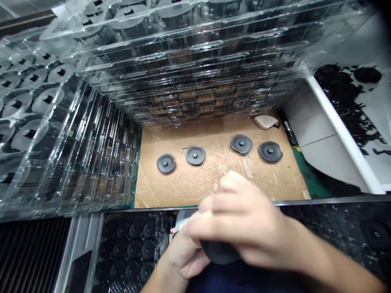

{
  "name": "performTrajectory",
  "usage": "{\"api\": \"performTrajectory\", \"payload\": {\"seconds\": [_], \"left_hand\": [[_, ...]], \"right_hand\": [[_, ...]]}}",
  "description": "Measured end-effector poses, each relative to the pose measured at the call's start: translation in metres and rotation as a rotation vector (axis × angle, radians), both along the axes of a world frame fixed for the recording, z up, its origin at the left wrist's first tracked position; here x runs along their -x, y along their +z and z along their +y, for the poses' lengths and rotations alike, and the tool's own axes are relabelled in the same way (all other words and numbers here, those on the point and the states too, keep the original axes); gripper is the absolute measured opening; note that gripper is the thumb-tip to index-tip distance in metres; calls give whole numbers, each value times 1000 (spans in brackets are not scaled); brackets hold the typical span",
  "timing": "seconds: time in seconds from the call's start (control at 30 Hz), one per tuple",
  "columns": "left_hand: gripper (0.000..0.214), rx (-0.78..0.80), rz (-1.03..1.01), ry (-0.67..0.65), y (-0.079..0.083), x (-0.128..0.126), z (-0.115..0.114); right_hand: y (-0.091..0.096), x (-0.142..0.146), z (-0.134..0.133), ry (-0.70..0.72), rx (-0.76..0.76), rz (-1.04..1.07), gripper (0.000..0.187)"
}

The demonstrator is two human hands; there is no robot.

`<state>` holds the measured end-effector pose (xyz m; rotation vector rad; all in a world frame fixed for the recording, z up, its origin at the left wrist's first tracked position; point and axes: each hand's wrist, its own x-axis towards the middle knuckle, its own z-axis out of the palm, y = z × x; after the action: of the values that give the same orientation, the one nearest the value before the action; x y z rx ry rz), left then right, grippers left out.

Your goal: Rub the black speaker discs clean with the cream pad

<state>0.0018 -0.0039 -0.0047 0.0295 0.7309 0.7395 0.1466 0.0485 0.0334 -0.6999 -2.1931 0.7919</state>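
Observation:
In front of my body, my two hands come together around a dark grey disc (221, 253). My right hand (241, 219) is curled over its top and blurred by motion; the knuckles face up. My left hand (186, 254) grips at the left edge, its fingers largely covered by the right hand. On the cardboard sheet (214, 195) beyond lie similar discs with a small raised centre stub: one disc (165, 163) at the left, another disc (195, 155) beside it, a third disc (241, 144) and a further disc (271, 151) on the right.
Tall stacks of clear plastic trays (195, 53) wall the far side and the left (100, 134). On the right, a white bin (339, 130) borders black scraps (342, 93). A black cutter-like tool (287, 127) lies by the cardboard. A filled tray (131, 248) sits below the table edge.

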Motion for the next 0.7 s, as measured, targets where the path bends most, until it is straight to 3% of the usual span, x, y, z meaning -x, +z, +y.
{"api": "performTrajectory", "payload": {"seconds": [0.07,0.17,0.27,0.37,0.43,0.53,0.7], "left_hand": [[35,12,-65,-26,-1,3,0],[50,26,-138,20,-2,10,1],[52,13,-128,86,-5,16,2],[53,22,-112,144,-11,20,3],[49,37,-88,199,-15,21,3],[42,59,-36,268,-18,20,5],[40,79,22,348,-16,18,8]], "right_hand": [[-19,-7,9,-151,187,-28,23],[-63,-19,15,-397,360,-190,20],[-109,-22,0,-462,337,-225,27],[-139,-14,-25,-563,268,-237,34],[-148,-9,-35,-586,237,-251,35],[-150,-6,-28,-616,212,-252,35],[-129,-13,-5,-644,221,-192,29]]}}
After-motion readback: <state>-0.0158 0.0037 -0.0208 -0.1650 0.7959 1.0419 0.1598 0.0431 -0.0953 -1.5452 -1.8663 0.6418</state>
